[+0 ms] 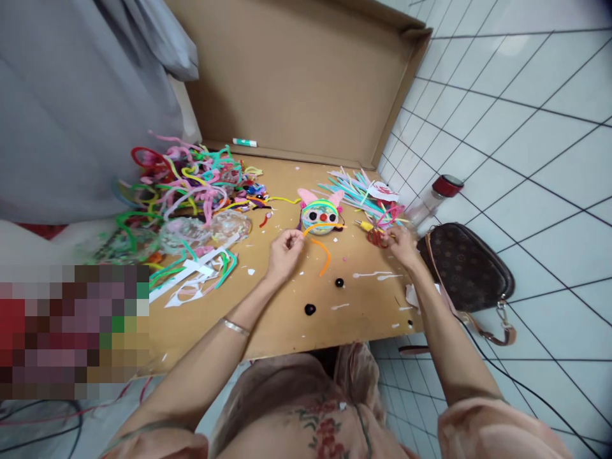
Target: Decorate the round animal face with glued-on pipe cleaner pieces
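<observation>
White tile point(530, 255) with dark grout lines fills the right side of the room; grey cloth point(90, 121) hangs upper left. Brown tabletop point(282, 325), flecked with white scraps and smears. A tall cardboard panel point(306, 76) stands along its far edge. Patterned handbag point(466, 264) beside the right edge.

On the table, far left: tangled heap of coloured fuzzy stems point(191, 178). Far right: bundle of pale straws point(356, 191), slanting away to the left.

Left hand point(285, 255): thumb and fingers pinched tight on an orange stem point(329, 225). Right hand point(400, 245): fingers closed on a yellow-nosed tool point(366, 226), nose pointing left; I can't make out the full grip.

Round face ornament point(319, 215) sits mid-table, pink ears pointing to the far edge. The orange stem lies across my view of its lower part, long axis left to right, free end toward the tool. A second orange length point(327, 255) curves down toward the near edge; I can't tell whether they join. Nearer me, two black discs point(310, 310).
</observation>
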Demonstrator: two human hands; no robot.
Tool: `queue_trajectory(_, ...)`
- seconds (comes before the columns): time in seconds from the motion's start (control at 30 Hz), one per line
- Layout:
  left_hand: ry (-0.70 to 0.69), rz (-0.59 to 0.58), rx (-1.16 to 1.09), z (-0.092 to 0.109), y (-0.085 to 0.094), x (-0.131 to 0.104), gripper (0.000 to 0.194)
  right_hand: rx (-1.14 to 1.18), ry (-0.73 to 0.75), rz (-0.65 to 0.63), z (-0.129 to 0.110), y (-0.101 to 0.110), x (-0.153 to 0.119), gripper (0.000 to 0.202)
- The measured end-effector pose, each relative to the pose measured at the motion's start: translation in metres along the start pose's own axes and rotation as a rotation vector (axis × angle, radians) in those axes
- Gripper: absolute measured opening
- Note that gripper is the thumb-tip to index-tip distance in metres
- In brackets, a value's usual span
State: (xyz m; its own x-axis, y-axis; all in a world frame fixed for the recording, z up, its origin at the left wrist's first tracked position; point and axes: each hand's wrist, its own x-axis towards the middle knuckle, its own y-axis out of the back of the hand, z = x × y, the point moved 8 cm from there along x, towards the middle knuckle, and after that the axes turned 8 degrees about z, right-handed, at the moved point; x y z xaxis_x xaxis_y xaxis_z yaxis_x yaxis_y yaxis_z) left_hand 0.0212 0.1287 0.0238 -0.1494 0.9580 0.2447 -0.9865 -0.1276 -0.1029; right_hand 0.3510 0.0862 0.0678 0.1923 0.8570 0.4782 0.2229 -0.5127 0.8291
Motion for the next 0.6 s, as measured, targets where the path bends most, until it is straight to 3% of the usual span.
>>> queue_trajectory(0.1,0.027,0.003,-0.014,0.0,0.0,0.0,0.012,-0.103,-0.004,0.011,-0.012,0.007,0.005,0.025)
queue_trajectory(0.17,0.047,0.011,-0.036,-0.001,0.0,0.001,0.011,0.012,-0.048,0.037,-0.019,0.012,0.008,0.027)
queue_trajectory(0.33,0.193,0.019,-0.16,-0.01,-0.001,0.005,0.013,0.794,-0.355,0.247,-0.019,0.025,0.004,0.038)
queue_trajectory(0.43,0.337,0.01,-0.324,-0.017,-0.005,0.006,0.019,1.272,-0.483,0.112,-0.044,0.011,-0.009,0.036)
queue_trajectory(0.6,0.496,0.013,-0.546,-0.021,-0.008,0.006,0.025,1.533,-0.556,-0.227,-0.109,-0.016,-0.038,0.038)
